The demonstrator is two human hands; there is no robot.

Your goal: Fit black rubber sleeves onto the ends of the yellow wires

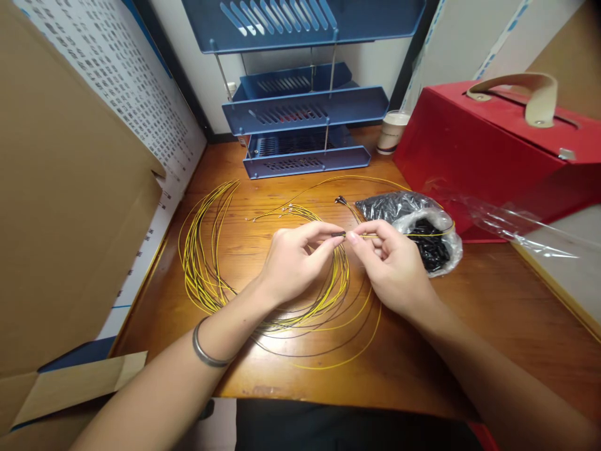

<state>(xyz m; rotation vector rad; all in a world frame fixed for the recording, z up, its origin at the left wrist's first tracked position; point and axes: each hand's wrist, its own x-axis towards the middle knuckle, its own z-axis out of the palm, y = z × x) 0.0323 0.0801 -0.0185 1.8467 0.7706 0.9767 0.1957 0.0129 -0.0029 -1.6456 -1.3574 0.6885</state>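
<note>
Centrally, two bare hands meet above a wooden surface (469,326), seen from the person's own head. The left hand (293,263) pinches a small black piece (338,234) between thumb and forefinger, its other fingers curled loosely. The right hand (392,263) faces it, fingers closed on the end of a thin yellow wire (404,236), and that end sits right at the black piece; whether it is already inside cannot be told. The wire runs from the right hand across an open clear plastic bag (446,228), which lies just beside that hand and holds many small black parts.

Under and behind both hands lie loose loops of yellow and dark wires (206,263), spread over the left and middle of the surface, with bare ends fanned out near the middle. A metal bangle (204,347) circles the left wrist.

At the back stands a blue stack of letter trays (305,113), with a paper cup (392,131) beside it. To the right is a red box (479,150) with a tan handle (530,94), and a crumpled clear sheet (516,222) lies before it. Brown cardboard (61,207) fills the left side.
</note>
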